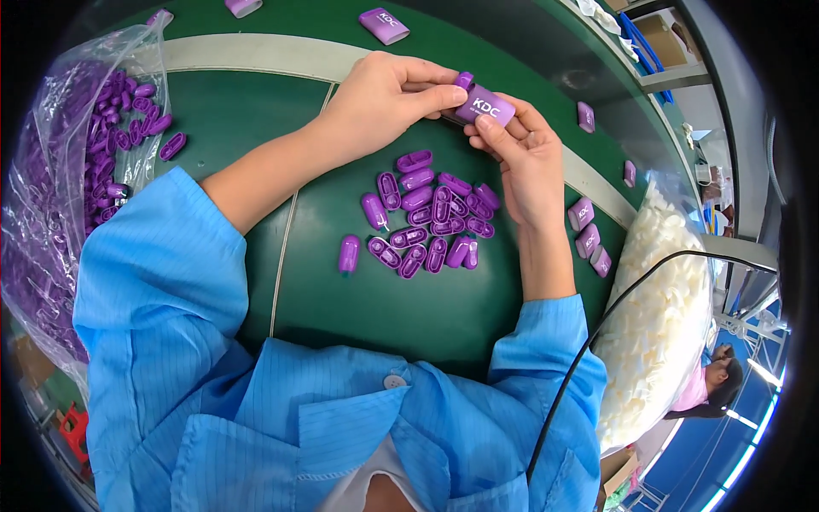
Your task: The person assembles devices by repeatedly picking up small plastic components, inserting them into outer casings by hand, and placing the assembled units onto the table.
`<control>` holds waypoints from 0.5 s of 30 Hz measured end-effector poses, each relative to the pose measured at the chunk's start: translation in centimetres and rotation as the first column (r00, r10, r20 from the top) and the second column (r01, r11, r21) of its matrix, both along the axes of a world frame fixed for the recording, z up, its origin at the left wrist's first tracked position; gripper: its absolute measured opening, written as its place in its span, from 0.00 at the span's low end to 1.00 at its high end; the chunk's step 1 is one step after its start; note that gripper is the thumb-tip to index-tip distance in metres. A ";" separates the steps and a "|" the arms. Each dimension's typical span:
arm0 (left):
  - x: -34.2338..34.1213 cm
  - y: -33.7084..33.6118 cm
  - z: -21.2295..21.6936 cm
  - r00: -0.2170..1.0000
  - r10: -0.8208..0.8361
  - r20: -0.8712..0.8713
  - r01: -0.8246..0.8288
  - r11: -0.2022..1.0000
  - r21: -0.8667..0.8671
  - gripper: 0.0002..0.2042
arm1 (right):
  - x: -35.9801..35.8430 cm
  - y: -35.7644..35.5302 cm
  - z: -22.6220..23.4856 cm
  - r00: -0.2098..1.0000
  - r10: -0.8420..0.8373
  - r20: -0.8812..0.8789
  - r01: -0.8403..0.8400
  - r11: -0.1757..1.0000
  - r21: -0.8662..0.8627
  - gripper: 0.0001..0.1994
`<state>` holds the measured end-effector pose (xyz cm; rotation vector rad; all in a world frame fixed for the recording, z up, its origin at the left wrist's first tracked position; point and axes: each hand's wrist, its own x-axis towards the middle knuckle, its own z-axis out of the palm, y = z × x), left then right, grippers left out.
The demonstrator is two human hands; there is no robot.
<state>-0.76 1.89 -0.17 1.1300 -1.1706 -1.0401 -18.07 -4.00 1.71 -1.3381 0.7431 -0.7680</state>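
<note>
Over the far side of the green table [384, 316], my right hand [531, 166] grips a flat purple plastic case [488, 106] with pale print on its face. Thumb and fingers of my left hand [373, 101] pinch a small purple cap [464, 80] against the case's upper left end. Whether the cap is seated on the case I cannot tell. Between my forearms lie several loose oval purple caps [441, 205], some with their hollow side up. A lone purple cap [349, 253] sits apart, left of that group.
At the left, a clear plastic bag [51, 162] spills purple caps onto the table. Beyond a pale curved rail [256, 58], a green belt carries spaced purple cases [384, 26]. A bag of cream-coloured parts [653, 316] stands at right, with a black cable [589, 346] nearby. A person [708, 380] sits farther off.
</note>
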 end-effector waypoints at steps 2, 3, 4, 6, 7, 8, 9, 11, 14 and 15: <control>0.0 0.0 0.2 1.000 -0.005 -0.007 0.005 1.000 -0.014 0.14 | -0.1 -0.1 -0.1 1.000 -0.007 0.012 0.007 1.000 0.007 0.15; 0.1 -0.1 0.1 0.998 0.004 0.069 -0.002 0.999 -0.032 0.14 | -0.1 -0.1 -0.1 1.000 -0.008 0.010 0.008 1.000 0.009 0.15; 0.1 -0.1 0.0 0.989 0.016 0.144 -0.009 0.999 -0.047 0.13 | -0.1 -0.1 -0.1 1.000 -0.010 0.029 0.010 1.000 0.003 0.15; 0.2 -0.1 0.0 0.979 0.028 0.203 -0.016 0.998 -0.062 0.13 | -0.2 0.0 0.1 0.999 -0.014 0.033 0.015 1.000 -0.015 0.15; 0.3 -0.2 0.0 0.963 0.046 0.266 -0.024 0.996 -0.087 0.13 | -0.2 0.0 0.1 0.999 -0.009 0.032 0.009 1.000 -0.013 0.15; 0.3 -0.2 -0.1 0.963 0.051 0.264 -0.029 0.996 -0.086 0.13 | -0.2 0.0 0.0 1.000 -0.010 0.030 0.010 1.000 -0.011 0.15; 0.2 0.0 -0.2 0.961 0.053 0.270 -0.031 0.996 -0.086 0.13 | -0.1 0.0 -0.1 1.000 -0.011 0.027 0.011 1.000 -0.010 0.16; 0.1 0.2 0.1 0.958 0.068 0.280 -0.043 0.995 -0.094 0.12 | -0.1 0.2 0.0 1.000 -0.021 0.002 0.021 0.998 -0.063 0.16; 0.0 0.9 1.1 0.881 0.085 0.465 -0.022 0.990 -0.139 0.12 | -0.1 0.5 0.0 0.998 -0.053 -0.037 0.048 0.989 -0.138 0.16; -0.3 1.1 1.0 0.880 0.093 0.466 -0.028 0.989 -0.144 0.12 | -0.1 0.7 0.0 0.996 -0.073 -0.052 0.064 0.986 -0.156 0.16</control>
